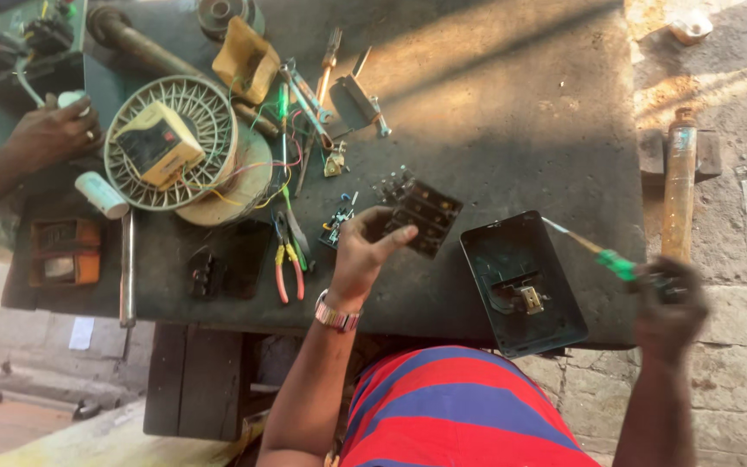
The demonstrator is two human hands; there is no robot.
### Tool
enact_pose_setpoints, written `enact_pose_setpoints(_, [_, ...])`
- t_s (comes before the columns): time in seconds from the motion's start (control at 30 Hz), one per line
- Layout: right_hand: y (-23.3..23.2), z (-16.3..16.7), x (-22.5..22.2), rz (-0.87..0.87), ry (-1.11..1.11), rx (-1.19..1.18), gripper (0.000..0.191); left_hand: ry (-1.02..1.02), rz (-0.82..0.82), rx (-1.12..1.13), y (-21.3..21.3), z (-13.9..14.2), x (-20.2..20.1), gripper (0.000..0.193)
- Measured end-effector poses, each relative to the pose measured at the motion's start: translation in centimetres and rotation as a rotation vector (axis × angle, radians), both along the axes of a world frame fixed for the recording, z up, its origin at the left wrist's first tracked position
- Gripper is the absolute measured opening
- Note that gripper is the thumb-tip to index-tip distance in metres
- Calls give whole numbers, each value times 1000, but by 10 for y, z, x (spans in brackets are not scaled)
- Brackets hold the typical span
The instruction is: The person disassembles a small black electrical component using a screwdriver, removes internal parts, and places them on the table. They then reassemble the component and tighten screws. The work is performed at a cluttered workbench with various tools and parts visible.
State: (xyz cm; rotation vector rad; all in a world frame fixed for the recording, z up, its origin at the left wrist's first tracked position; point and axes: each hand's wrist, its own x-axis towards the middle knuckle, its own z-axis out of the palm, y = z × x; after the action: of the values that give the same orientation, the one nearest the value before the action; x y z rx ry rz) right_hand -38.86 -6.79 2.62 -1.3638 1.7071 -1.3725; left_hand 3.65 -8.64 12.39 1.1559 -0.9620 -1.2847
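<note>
My left hand [361, 255] grips the near corner of a black switch block [424, 214] with several brown rockers, holding it just above the dark workbench [512, 112]. My right hand [669, 304] is closed around the green handle of a screwdriver [603, 253], whose tip points left toward a black plastic cover [520, 281] lying open side up at the bench's front edge. A small brass-coloured part sits inside that cover.
Red-handled pliers [285, 264], a small circuit board [337, 221], a fan guard with a yellow box [170, 143], screwdrivers and loose wires crowd the left half. Another person's hand [49, 134] rests at the far left. A rusty cylinder [678, 182] lies off the bench's right edge.
</note>
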Motion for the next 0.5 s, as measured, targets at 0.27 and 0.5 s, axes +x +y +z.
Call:
enact_pose_setpoints(0.27, [-3,19,-68,-52,633,-415,23,-896,220,-266,60,-9,-8,30])
enact_pose_setpoints(0.5, [-24,63,18,263,536,117,30,-1187,80,-412,68,-57,-29,47])
